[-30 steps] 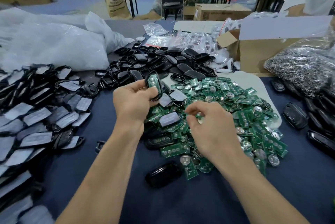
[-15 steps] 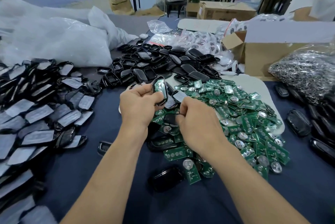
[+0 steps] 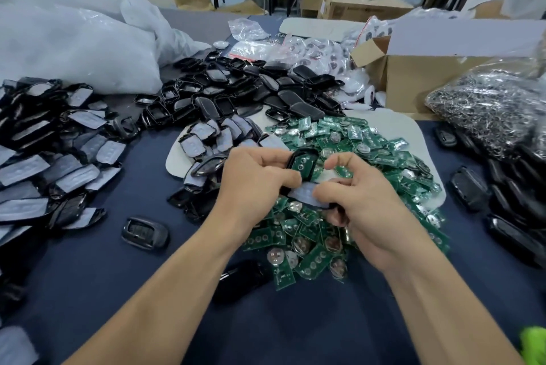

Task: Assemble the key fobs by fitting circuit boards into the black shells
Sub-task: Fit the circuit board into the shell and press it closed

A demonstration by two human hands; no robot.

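Observation:
My left hand grips a black shell with a green circuit board seated inside it, held above the heap of green circuit boards. My right hand is close beside it, fingers curled round a second shell half with a grey pad; the two hands almost touch. Empty black shells are piled behind. Shells with grey pads cover the left of the table.
A white tray lies under the board heap. A cardboard box and a bag of metal rings stand at the right. White plastic bags fill the back left. Loose black shells lie on the dark blue cloth.
My right hand left the board heap, picked up a grey-padded shell half and came in against the left hand. The left hand kept hold of its shell with the board.

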